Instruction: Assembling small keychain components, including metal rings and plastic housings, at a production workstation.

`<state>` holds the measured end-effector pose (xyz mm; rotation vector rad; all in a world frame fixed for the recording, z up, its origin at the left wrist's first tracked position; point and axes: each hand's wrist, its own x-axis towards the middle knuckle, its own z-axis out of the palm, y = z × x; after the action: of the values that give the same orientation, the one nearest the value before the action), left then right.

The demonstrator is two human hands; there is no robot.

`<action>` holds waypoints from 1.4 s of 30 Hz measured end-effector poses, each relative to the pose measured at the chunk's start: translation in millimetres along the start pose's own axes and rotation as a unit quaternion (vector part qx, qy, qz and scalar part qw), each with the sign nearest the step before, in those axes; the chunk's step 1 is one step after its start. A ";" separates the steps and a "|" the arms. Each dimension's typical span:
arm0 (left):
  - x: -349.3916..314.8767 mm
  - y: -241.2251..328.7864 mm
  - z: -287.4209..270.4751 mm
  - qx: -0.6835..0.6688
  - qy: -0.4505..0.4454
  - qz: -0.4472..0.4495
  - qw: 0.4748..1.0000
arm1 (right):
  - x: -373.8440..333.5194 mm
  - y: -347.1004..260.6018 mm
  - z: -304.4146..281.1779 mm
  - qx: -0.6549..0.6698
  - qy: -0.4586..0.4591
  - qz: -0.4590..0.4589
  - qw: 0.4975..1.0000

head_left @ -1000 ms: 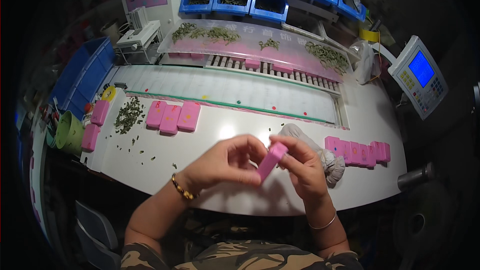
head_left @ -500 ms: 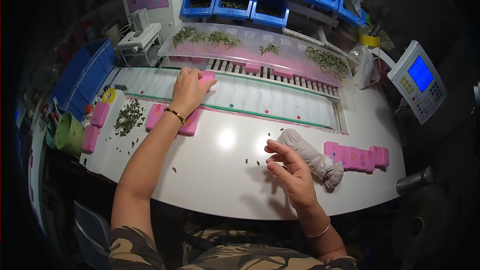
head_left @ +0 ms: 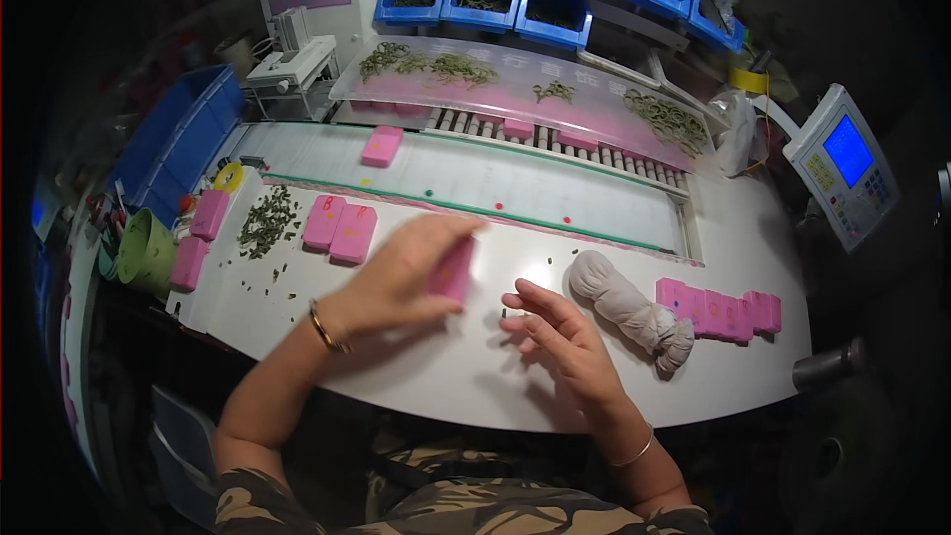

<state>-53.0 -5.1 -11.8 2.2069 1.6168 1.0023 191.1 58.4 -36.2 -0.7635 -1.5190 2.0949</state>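
Pink box (head_left: pixel 453 269) sits in left hand (head_left: pixel 401 272), right hand (head_left: pixel 560 337) just beside.

1. The little box (head_left: pixel 453 269) in the left hand (head_left: pixel 396 277) is plain pink, same as the pair (head_left: pixel 340 227) up left of it and the row (head_left: pixel 720 311) at the right.
2. Worktable (head_left: pixel 436 367) is white, and the belt (head_left: pixel 475 176) has a green edge stripe plus red and green dots.
3. Loose leaves (head_left: pixel 265 222) on the left are dark green.
4. Rolled cloth (head_left: pixel 634 312) is off-white.
5. Bins (head_left: pixel 555 18) along the top are bright blue.
6. Cup (head_left: pixel 149 253) at far left is light green.
7. Sleeves (head_left: pixel 456 515) at the bottom are camo, brown and tan.
8. Screen (head_left: pixel 849 151) at upper right glows blue.
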 end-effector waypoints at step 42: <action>-5.2 42.6 32.0 -0.216 0.071 -0.146 0.963 | -8.6 -15.0 -1.2 -0.196 0.100 -0.249 0.943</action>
<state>-1.3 -18.9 -14.2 1.5938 1.5396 1.2974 198.8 58.3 -20.6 -0.6156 -1.8073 1.3278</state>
